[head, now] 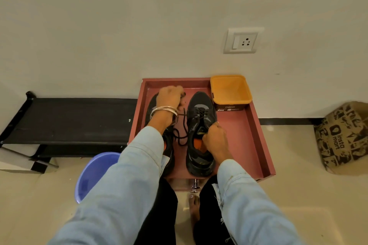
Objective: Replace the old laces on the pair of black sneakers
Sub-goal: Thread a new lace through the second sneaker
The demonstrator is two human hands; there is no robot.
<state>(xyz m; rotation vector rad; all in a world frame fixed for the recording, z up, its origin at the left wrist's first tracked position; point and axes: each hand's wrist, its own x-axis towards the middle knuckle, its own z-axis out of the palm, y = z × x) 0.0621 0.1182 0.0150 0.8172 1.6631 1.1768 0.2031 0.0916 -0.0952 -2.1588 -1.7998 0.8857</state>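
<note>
- You have two black sneakers side by side in one pink tray point(256, 125), toes toward the wall.
- The right sneaker point(201, 125) is black with grey patches on top and an orange inside. Its lace is threaded and crosses over the top.
- The left sneaker point(169, 151) is mostly hidden under your arm. You can see its black side and a bit of orange.
- One loose black lace point(184, 125) runs in loops on the tray floor between the two sneakers.
- Your left hand point(171, 97) is over the front of the left sneaker. Its fingers are curled, and they seem to pinch the end of the loose lace, but it is hard to be sure.
- You wear two silver bangles point(164, 112) on that wrist.
- Your right hand point(214, 137) is at the opening of the right sneaker. Its fingers are curled tight on the tongue.
- One yellow tub point(231, 90) sits in the far right corner of the tray. It has a dark label, too small to read.
- One blue bucket point(93, 173) stands on the floor by your left arm.
- One brown paper bag point(342, 137) stands on the floor to the right. It says "insta mart".
- One wall socket point(242, 41) is above the tray.
- One black bench point(69, 119) is to the left.
</note>
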